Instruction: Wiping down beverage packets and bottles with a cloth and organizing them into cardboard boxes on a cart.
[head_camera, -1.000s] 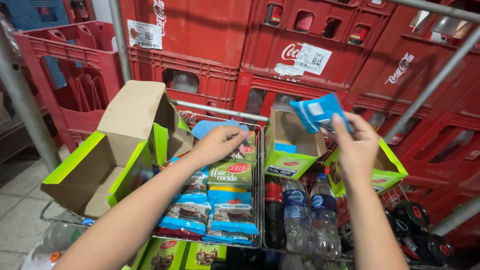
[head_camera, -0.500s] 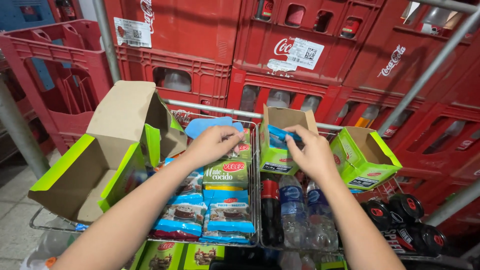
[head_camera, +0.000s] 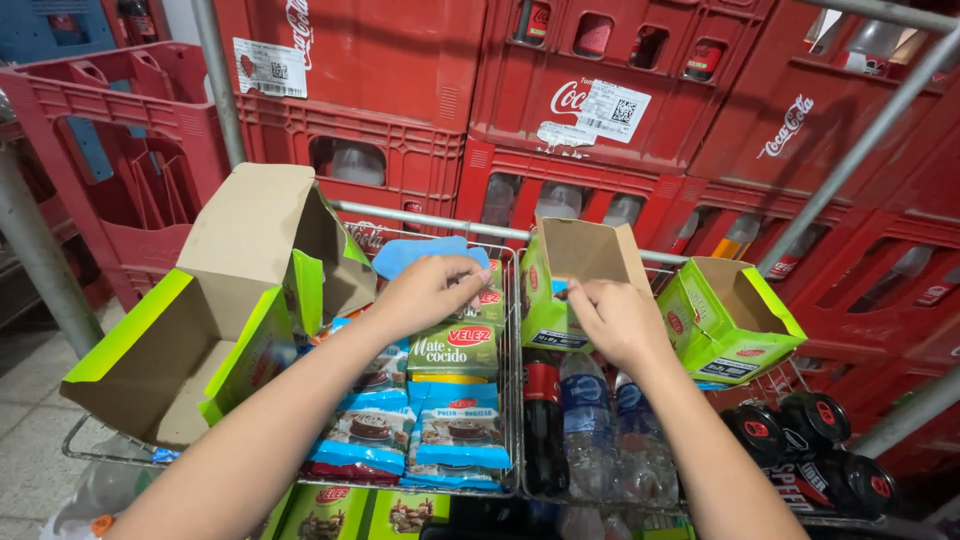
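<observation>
My left hand (head_camera: 425, 295) is curled over the top of a green pack (head_camera: 455, 345) standing in a wire basket (head_camera: 420, 218), with a light-blue packet (head_camera: 420, 255) just behind the fingers. My right hand (head_camera: 615, 320) is at the front of a small open green carton (head_camera: 580, 260), fingers closed on a blue packet (head_camera: 558, 290) of which only a sliver shows at the carton's mouth. Below the green pack lie blue cookie packets (head_camera: 450, 435).
A large open green-and-brown carton (head_camera: 230, 290) fills the basket's left side. Another small open green carton (head_camera: 730, 320) sits on the right. Bottles (head_camera: 590, 420) stand under my right hand, dark bottles (head_camera: 830, 450) farther right. Stacked red crates (head_camera: 600, 100) and slanted metal poles (head_camera: 860, 150) stand behind.
My right hand came down from up high on the right with the blue packet to the mouth of the small green carton. My left hand stayed on the packs.
</observation>
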